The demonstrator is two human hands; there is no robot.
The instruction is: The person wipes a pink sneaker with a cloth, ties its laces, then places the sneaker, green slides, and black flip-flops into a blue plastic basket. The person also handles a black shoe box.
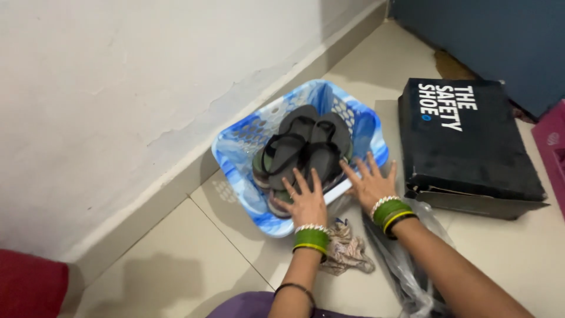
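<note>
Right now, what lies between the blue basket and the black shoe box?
In the head view, the right hand lies between the blue basket and the black shoe box, with bare floor tile behind it.

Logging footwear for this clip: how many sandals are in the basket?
4 at least: two black sandals on top in the blue basket, two greenish ones edging out beneath at the left hand. More may be hidden underneath.

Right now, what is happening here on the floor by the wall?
A person reaches both hands into a blue plastic basket that stands on the tiled floor against the wall. The left hand rests flat on the dark sandals piled inside; the right hand lies spread on the basket's near rim. A black shoe box stands to the right, and a crumpled cloth lies beside the wrists.
</note>
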